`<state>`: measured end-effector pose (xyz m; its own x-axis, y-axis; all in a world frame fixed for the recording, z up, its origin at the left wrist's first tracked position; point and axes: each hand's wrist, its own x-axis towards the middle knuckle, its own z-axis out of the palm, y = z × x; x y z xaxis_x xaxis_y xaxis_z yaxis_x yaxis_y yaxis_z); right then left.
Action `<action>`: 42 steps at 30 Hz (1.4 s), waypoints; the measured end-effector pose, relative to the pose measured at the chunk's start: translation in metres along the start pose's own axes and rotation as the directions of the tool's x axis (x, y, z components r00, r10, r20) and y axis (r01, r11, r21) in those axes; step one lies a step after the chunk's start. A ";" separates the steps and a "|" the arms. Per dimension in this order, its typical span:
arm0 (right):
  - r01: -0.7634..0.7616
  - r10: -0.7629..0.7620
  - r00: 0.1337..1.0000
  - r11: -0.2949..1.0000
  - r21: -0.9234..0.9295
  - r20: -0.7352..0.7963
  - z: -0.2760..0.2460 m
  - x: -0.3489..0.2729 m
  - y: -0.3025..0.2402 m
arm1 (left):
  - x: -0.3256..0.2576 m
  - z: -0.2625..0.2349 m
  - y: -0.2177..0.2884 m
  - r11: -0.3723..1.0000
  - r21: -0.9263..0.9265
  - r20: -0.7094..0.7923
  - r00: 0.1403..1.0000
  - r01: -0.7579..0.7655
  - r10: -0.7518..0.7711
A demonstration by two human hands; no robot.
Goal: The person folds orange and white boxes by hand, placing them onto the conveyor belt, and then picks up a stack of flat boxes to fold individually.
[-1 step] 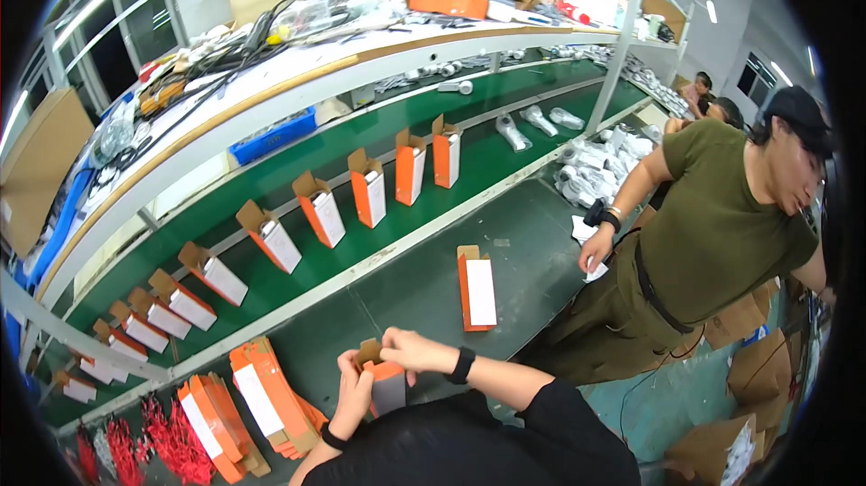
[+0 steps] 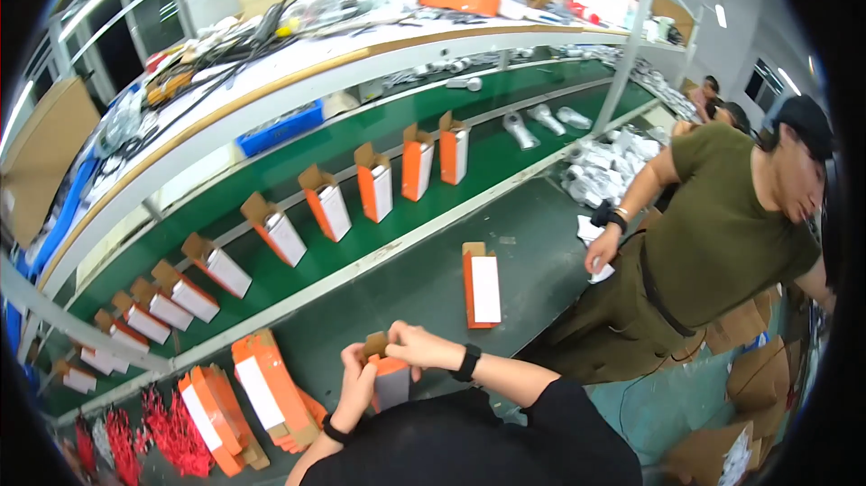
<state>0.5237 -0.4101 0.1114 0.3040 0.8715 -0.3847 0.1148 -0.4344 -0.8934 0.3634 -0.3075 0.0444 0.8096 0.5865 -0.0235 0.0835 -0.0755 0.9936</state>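
Observation:
In front of my body a small orange and white cardboard box (image 2: 391,385) stands upright, its brown top flaps raised. My left hand (image 2: 357,378) holds its left side with the fingers near the top edge. The fingers of my right hand (image 2: 420,347) are bent at the right top edge and flap. Inside the box, the contents are hidden from me. Further right on the dark worktop (image 2: 424,283), another orange and white box (image 2: 483,289) stands with its flap up. To my left lie stacks of flattened orange boxes (image 2: 262,382).
Several open boxes (image 2: 329,206) line the green conveyor (image 2: 487,157) beyond a metal rail. Bagged white devices (image 2: 613,166) pile up at the far right. Red corded bundles (image 2: 180,432) lie at left. A co-worker (image 2: 740,179) stands close on my right. A cluttered shelf (image 2: 379,49) runs above.
The view has shifted slightly, so the scene sits a little differently. Both hands stay at the box's top, with hardly any movement.

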 end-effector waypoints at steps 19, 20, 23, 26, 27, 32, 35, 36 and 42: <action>0.002 0.052 0.967 0.978 -0.208 0.249 -0.041 0.014 0.008 | -0.001 0.047 0.019 0.972 0.236 0.082 0.996 -0.004 -0.016; -0.113 0.148 0.919 0.987 -0.115 0.365 -0.047 0.017 0.016 | -0.002 0.047 0.019 0.981 0.193 0.090 0.996 -0.031 0.014; -0.118 0.102 0.921 0.993 0.018 0.376 -0.051 0.009 0.030 | -0.003 0.048 0.023 0.986 0.151 0.093 0.994 -0.076 0.062; 0.303 -0.353 0.936 0.800 -0.517 0.003 -0.027 -0.006 0.035 | 0.001 0.048 0.022 0.980 0.178 0.055 0.995 -0.087 0.078; 0.292 -0.378 0.926 0.732 -0.616 -0.011 -0.021 -0.009 0.041 | 0.002 0.049 0.022 0.976 0.201 0.034 0.996 -0.086 0.080; -0.062 0.085 0.913 0.996 -0.070 0.399 -0.055 -0.011 0.027 | 0.000 0.055 0.029 0.968 0.231 0.086 0.993 -0.098 0.080; -0.004 0.004 0.948 1.000 -0.003 0.319 -0.053 -0.023 0.032 | 0.002 0.059 0.035 0.968 0.232 0.087 0.993 -0.098 0.079; 0.032 -0.037 0.985 0.999 0.028 0.167 -0.050 -0.025 0.036 | 0.003 0.061 0.036 0.964 0.244 0.076 0.993 -0.110 0.094; 0.482 -0.700 0.713 0.538 -0.691 -0.048 -0.040 -0.039 0.027 | 0.008 0.065 0.028 0.979 0.195 0.088 0.995 -0.054 0.037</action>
<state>0.5529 -0.4652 0.1120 0.1818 0.9141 0.3624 0.8619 0.0292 -0.5062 0.4101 -0.3573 0.0653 0.8603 0.5097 0.0039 0.1511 -0.2625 0.9530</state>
